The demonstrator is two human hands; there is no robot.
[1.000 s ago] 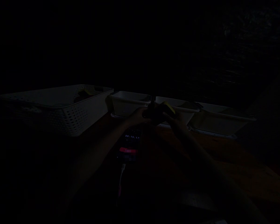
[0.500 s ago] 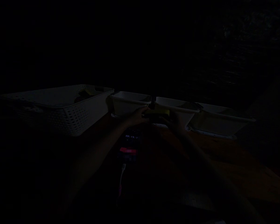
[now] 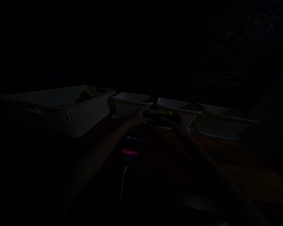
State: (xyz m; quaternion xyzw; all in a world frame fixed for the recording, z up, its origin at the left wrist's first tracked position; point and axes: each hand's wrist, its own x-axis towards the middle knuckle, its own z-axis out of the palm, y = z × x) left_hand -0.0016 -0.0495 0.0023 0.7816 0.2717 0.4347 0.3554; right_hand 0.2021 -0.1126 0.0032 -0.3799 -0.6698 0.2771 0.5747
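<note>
In the dim head view, a flat, block-like thing with a yellow top and dark underside (image 3: 159, 113) is held between both hands, above the table and in front of the middle bin. My left hand (image 3: 139, 116) is closed on its left end. At the other end, my right hand (image 3: 178, 121) grips it, with some fingers lost in shadow. The darkness hides what kind of thing it is. Below my hands lies a phone (image 3: 132, 146) with a lit timer and a white cable (image 3: 124, 174).
A white perforated basket (image 3: 94, 110) stands at the left with a yellowish thing (image 3: 91, 93) inside. Three pale bins line the back: a left bin (image 3: 129, 106), a middle bin (image 3: 191, 116) and a right bin (image 3: 223, 124). The brown wooden table (image 3: 240, 171) runs under them.
My left hand has shifted slightly on the yellow-topped thing, and the thing's tilt has changed a little. The basket, bins and phone stay in place.
</note>
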